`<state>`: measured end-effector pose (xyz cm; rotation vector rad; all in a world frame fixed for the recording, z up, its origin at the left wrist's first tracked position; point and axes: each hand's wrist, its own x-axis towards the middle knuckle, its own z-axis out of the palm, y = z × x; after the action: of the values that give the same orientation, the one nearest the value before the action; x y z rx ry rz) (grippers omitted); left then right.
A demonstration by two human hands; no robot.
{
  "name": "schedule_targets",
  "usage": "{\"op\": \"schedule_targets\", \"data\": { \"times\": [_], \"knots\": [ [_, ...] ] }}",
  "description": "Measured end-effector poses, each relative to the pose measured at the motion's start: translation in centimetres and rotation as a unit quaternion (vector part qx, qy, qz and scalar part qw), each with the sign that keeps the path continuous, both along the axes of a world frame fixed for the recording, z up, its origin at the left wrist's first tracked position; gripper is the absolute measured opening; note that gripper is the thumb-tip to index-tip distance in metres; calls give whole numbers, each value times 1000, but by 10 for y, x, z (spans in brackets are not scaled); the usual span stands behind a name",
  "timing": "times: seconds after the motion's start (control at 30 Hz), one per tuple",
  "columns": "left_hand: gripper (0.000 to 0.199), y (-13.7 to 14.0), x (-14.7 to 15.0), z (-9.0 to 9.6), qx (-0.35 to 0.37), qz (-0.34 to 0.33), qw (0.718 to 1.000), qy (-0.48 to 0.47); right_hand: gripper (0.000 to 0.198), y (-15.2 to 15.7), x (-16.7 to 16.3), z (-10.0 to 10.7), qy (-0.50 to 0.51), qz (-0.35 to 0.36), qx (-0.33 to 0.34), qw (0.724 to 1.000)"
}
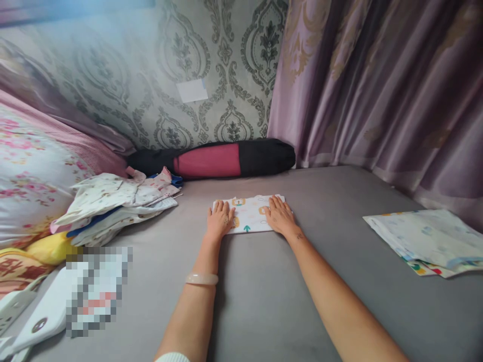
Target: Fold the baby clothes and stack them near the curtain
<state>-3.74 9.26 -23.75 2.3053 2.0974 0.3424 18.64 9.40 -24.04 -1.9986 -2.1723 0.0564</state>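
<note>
A white cloth [251, 213] with a printed pattern in orange and green lies folded into a flat rectangle on the grey bed sheet [256, 291]. My left hand [221, 219] rests flat on its left end, fingers extended. On the right end lies my right hand [279, 216], also flat with fingers stretched away from me. Both palms touch the fabric from above, and neither hand grasps it. What kind of cloth item it is, I cannot make out in its folded state.
To the left sit a pile of patterned clothes [121, 198], a floral pillow [33, 176], a yellow item [53, 247], and a white device [53, 306] beside a blurred-out object. Folded cloths [433, 236] lie at right. A black and red bolster-like roll [211, 160] borders the wall.
</note>
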Motion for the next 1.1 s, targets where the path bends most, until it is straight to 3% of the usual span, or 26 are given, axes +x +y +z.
{"op": "schedule_targets", "data": {
  "times": [0.23,0.4,0.63,1.1],
  "knots": [
    [50,-2,16,9,37,31,999,-4,56,1,-12,7,12,3,33,999],
    [53,-4,30,4,23,-2,1000,3,52,-3,-23,4,25,15,37,999],
    [55,-3,29,-4,-9,-9,1000,-1,52,-5,-24,0,29,11,40,999],
    [55,-6,43,4,43,-34,998,-4,53,-7,-35,8,36,35,55,997]
  ]
}}
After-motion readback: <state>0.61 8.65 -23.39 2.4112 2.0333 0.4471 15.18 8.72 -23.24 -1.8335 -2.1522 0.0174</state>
